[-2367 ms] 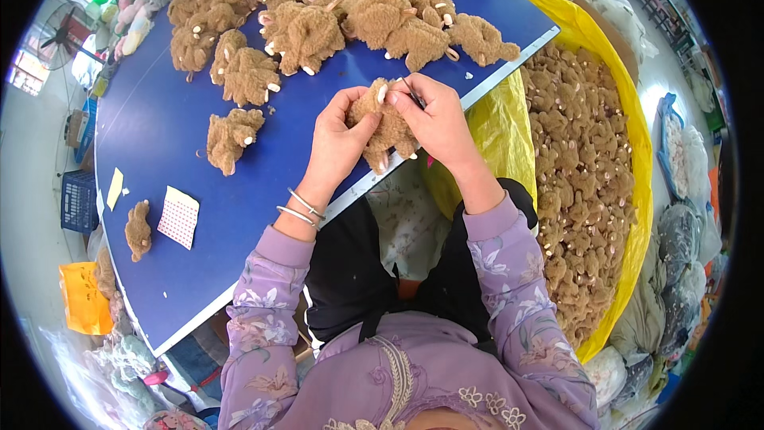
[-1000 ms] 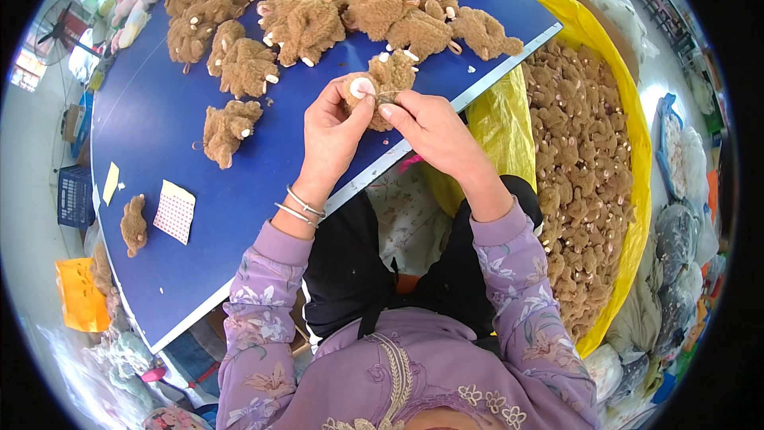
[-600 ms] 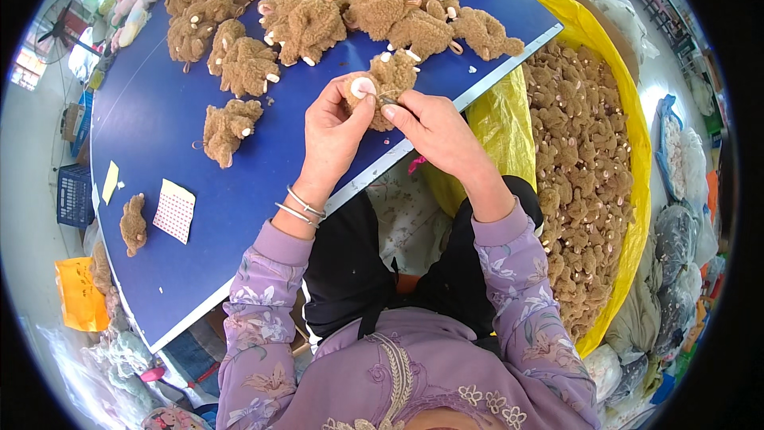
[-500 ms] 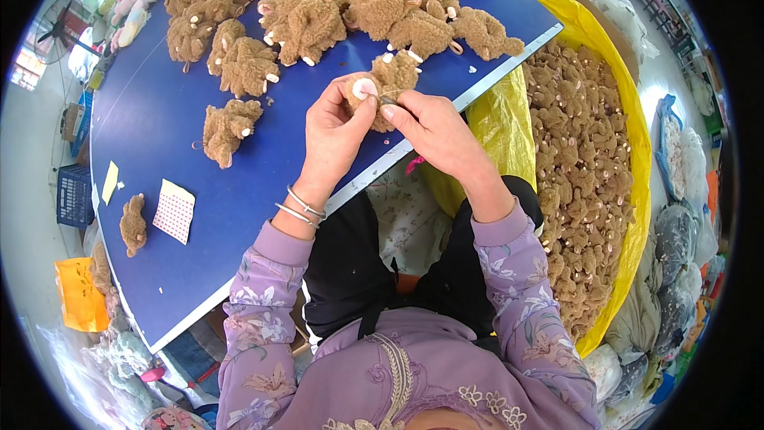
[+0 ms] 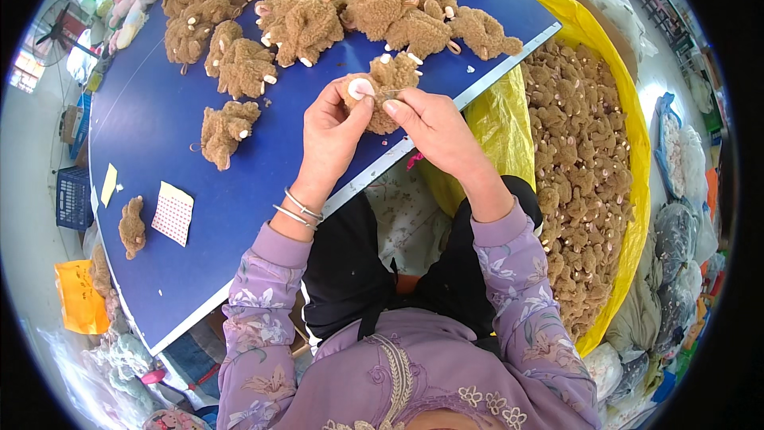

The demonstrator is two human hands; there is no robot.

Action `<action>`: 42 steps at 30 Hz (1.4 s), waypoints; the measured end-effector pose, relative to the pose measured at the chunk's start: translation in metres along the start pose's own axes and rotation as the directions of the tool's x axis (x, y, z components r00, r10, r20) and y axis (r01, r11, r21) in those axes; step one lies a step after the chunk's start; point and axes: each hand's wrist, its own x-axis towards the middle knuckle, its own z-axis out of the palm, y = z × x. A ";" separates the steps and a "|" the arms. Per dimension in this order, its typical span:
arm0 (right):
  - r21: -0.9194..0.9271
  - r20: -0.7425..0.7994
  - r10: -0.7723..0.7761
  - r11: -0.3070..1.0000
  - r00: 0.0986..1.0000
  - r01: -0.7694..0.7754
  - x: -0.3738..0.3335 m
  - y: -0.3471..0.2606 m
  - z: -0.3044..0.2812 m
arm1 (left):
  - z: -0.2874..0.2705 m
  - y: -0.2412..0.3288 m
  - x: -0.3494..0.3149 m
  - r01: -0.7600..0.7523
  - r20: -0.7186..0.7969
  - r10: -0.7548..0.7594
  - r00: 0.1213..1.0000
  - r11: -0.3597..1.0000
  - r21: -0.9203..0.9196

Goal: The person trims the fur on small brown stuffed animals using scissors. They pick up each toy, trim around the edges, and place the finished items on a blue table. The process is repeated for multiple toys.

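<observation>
A small brown plush toy (image 5: 395, 72) is held over the table's near edge, between my two hands. Fingers and thumb of my left hand (image 5: 330, 129) pinch its left side, beside a round white and pink patch (image 5: 360, 89). My right hand (image 5: 436, 129) is closed at the toy's right side, thumb against forefinger, on a thin needle-like piece that is too small to make out fully. Part of the toy is hidden behind my fingers. Several like plush toys (image 5: 298, 28) lie heaped on the blue table (image 5: 239, 215) beyond my hands.
On the right stands a yellow sack (image 5: 641, 215) full of brown plush toys. A single toy (image 5: 228, 134) lies left of my hands. Farther left are a brown plush piece (image 5: 132, 228) and a sheet with red dots (image 5: 173, 213). A blue crate (image 5: 73, 197) stands beyond the table.
Both hands stay at the toy with almost the same grip. My right fingers have shifted slightly, and the whole view has moved a little.
</observation>
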 end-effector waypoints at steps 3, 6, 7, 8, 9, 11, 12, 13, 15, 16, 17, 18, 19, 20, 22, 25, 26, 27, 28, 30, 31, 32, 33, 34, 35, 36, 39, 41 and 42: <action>0.103 -0.068 -0.017 0.994 0.998 0.024 -0.001 0.004 -0.001 | 0.001 0.002 -0.001 0.041 -0.019 -0.041 0.999 0.999 -0.015; 0.369 -0.205 0.044 0.929 0.978 0.035 -0.001 0.005 -0.002 | 0.002 0.004 0.000 0.056 -0.034 -0.056 0.998 0.998 -0.026; 0.328 -0.230 0.020 0.943 0.973 0.058 -0.001 0.004 -0.002 | 0.002 0.005 0.000 0.060 -0.034 -0.061 0.998 0.998 -0.031; 0.290 -0.251 -0.005 0.954 0.968 0.081 0.000 0.004 -0.002 | 0.003 0.007 0.000 0.064 -0.039 -0.066 0.997 0.997 -0.033; 0.250 -0.272 -0.032 0.963 0.962 0.103 0.001 0.004 -0.001 | 0.002 0.007 -0.001 0.069 -0.043 -0.070 0.997 0.997 -0.036; 0.137 -0.230 -0.058 0.986 0.971 0.092 0.002 0.007 0.001 | 0.003 0.007 -0.002 0.063 -0.027 -0.064 0.998 0.998 -0.032; 0.077 -0.211 -0.068 0.993 0.975 0.086 0.003 0.009 0.002 | 0.004 0.007 -0.002 0.061 -0.016 -0.061 0.998 0.998 -0.032; 0.018 -0.191 -0.076 0.997 0.979 0.081 0.003 0.009 0.002 | 0.005 0.006 -0.001 0.061 -0.014 -0.061 0.998 0.998 -0.018; 0.253 -0.362 0.018 0.964 0.932 0.079 0.004 0.003 0.001 | 0.000 0.003 -0.001 0.059 -0.022 -0.059 0.998 0.998 0.011; 0.343 -0.420 0.072 0.936 0.905 0.084 0.006 -0.002 -0.009 | -0.002 0.002 -0.001 0.084 -0.039 -0.082 0.996 0.996 0.035; 0.426 -0.467 0.129 0.900 0.875 0.095 0.006 -0.002 -0.020 | -0.005 0.002 0.000 0.107 -0.060 -0.104 0.993 0.993 0.054; 0.564 -0.435 0.151 0.815 0.888 0.137 0.005 0.007 -0.032 | -0.006 0.001 0.001 0.131 -0.078 -0.125 0.989 0.989 0.074; 0.527 -0.466 0.180 0.843 0.866 0.108 0.004 0.012 -0.037 | -0.005 0.001 0.002 0.146 -0.099 -0.146 0.984 0.989 -0.004; 0.500 -0.463 0.177 0.861 0.868 0.091 0.003 0.012 -0.037 | -0.005 0.002 0.003 0.164 -0.115 -0.172 0.978 0.984 -0.075; 0.402 -0.430 0.112 0.912 0.896 0.079 0.000 0.006 -0.034 | -0.003 0.002 0.006 0.176 -0.152 -0.212 0.965 0.959 -0.222; 0.203 -0.170 -0.054 0.975 0.984 0.089 -0.009 0.002 -0.023 | -0.008 0.015 0.004 0.289 -0.166 -0.357 0.919 0.899 -0.329; 0.134 -0.167 -0.136 0.978 0.977 0.159 -0.011 -0.004 -0.018 | -0.006 0.013 0.006 0.272 -0.222 -0.368 0.903 0.889 -0.367; 0.044 -0.151 -0.186 0.980 0.971 0.194 -0.011 -0.005 -0.014 | -0.009 0.011 0.008 0.291 -0.169 -0.377 0.911 0.876 -0.385; -0.044 -0.135 -0.235 0.972 0.963 0.231 -0.010 -0.007 -0.010 | -0.013 0.008 0.008 0.310 -0.116 -0.383 0.916 0.862 -0.400; -0.057 -0.128 -0.148 0.988 0.981 0.142 -0.008 -0.007 -0.007 | -0.017 0.006 0.008 0.337 -0.065 -0.388 0.919 0.862 -0.379; -0.064 -0.126 -0.104 0.993 0.987 0.097 -0.007 -0.007 -0.006 | -0.018 0.007 0.008 0.337 -0.075 -0.389 0.918 0.867 -0.368; -0.089 -0.128 -0.128 0.989 0.984 0.117 -0.005 -0.005 -0.006 | -0.017 0.007 0.008 0.337 -0.082 -0.390 0.917 0.870 -0.360; -0.017 -0.129 -0.082 0.997 0.988 0.081 -0.006 -0.007 -0.005 | -0.017 0.008 0.009 0.338 -0.088 -0.390 0.916 0.873 -0.352; 0.055 -0.127 -0.036 0.998 0.991 0.043 -0.008 -0.008 -0.005 | -0.014 0.010 0.008 0.320 -0.119 -0.383 0.916 0.876 -0.362; 0.126 -0.123 0.012 0.992 0.992 0.003 -0.009 -0.009 -0.004 | -0.007 0.015 0.006 0.304 -0.147 -0.379 0.914 0.877 -0.373; 0.163 -0.160 -0.008 0.986 0.987 0.035 -0.009 -0.006 -0.002 | -0.002 0.018 0.005 0.287 -0.176 -0.375 0.910 0.878 -0.383; 0.272 -0.287 -0.038 0.955 0.957 0.120 -0.008 0.006 0.004 | -0.001 0.012 0.007 0.256 -0.259 -0.352 0.899 0.905 -0.341; 0.347 -0.391 -0.016 0.923 0.920 0.163 -0.006 0.008 0.003 | -0.004 0.016 0.002 0.275 -0.188 -0.323 0.928 0.931 -0.242; 0.402 -0.418 0.016 0.900 0.908 0.169 -0.005 0.013 -0.001 | -0.005 0.018 0.001 0.280 -0.150 -0.310 0.939 0.941 -0.191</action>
